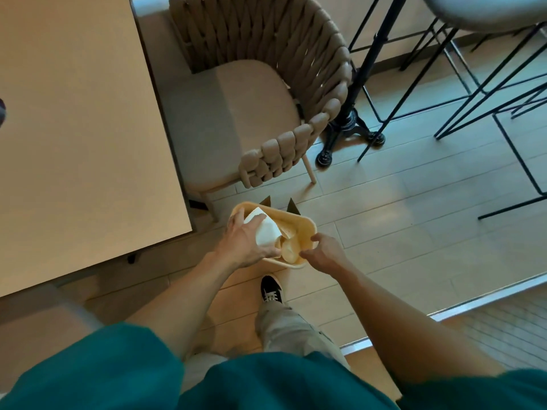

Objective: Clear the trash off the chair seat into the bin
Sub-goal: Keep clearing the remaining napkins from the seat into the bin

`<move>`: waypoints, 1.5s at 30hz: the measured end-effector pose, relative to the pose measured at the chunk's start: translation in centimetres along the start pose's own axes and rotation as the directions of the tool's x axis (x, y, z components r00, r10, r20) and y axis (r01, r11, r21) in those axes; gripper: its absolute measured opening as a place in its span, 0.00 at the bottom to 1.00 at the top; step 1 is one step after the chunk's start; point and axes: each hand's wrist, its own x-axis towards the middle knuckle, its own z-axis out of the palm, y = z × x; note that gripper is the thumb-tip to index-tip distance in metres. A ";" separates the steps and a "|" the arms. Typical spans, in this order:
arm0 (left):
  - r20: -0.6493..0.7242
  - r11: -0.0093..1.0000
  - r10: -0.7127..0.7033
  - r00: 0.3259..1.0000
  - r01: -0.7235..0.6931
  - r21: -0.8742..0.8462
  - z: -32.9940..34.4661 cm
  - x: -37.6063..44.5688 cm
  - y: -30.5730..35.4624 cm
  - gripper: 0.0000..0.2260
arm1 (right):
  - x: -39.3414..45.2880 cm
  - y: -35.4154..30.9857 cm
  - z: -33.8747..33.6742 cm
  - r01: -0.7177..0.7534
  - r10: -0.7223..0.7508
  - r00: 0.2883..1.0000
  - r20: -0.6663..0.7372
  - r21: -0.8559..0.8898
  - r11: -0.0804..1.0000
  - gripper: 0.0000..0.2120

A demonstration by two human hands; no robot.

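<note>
Your left hand (247,239) grips a white crumpled paper (266,232), fingers and thumb curled round it, right over the open mouth of the tan bin (305,224) on the floor in front of your black shoe (270,288). Pale trash already lies inside the bin. Your right hand (324,251) hangs at the bin's near rim with fingers loosely curled, holding nothing. Beyond stands the woven chair (296,84), its seat cushion (236,119) tucked beside the table (74,128).
</note>
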 end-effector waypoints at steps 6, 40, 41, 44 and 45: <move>0.014 0.999 -0.045 0.999 0.045 0.015 1.0 -0.3 -1.6 0.38 | 0.0 0.5 0.6 -0.025 0.025 0.999 0.048 0.002 1.000 0.23; -0.225 0.899 -0.360 0.906 0.272 -0.343 5.3 -32.1 -36.3 0.28 | -23.9 -19.7 33.9 0.622 -0.495 0.783 0.376 -0.451 0.640 0.21; -0.216 0.885 -0.383 0.898 0.289 -0.365 5.7 -32.8 -36.9 0.28 | -24.3 -20.1 34.5 0.633 -0.504 0.774 0.383 -0.453 0.628 0.21; -0.184 0.816 -0.484 0.856 0.366 -0.447 7.2 -36.4 -39.7 0.27 | -26.5 -21.5 38.0 0.692 -0.514 0.721 0.464 -0.451 0.564 0.23; -0.171 0.798 -0.507 0.845 0.385 -0.463 7.8 -37.3 -40.3 0.27 | -27.0 -21.9 38.9 0.715 -0.512 0.699 0.500 -0.457 0.529 0.24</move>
